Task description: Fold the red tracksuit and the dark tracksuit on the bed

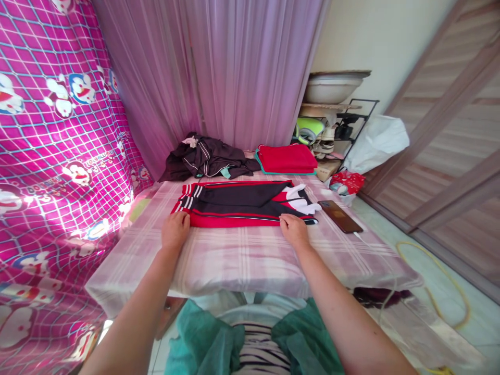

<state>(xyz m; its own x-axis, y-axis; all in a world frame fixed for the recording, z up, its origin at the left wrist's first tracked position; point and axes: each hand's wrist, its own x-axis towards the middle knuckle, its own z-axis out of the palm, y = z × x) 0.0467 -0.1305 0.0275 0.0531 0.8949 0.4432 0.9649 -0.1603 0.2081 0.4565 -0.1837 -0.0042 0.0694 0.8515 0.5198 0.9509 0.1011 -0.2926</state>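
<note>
A red and black track jacket (pixel 242 197) lies folded into a long strip across the table, with white-striped ribbing at its left end and white fabric at its right end. My left hand (pixel 175 228) is closed on its near left corner. Farther right along the same near edge, my right hand (pixel 294 229) grips the red fabric with curled fingers. The fingertips of both hands are partly hidden.
A checked cloth covers the table (pixel 242 260). Behind the jacket sit a dark clothes heap (pixel 213 156) and a folded red stack (pixel 288 159). A phone (pixel 339 216) with a cable lies at right. A shelf rack (pixel 359 122) and white bag (pixel 378 140) stand beyond.
</note>
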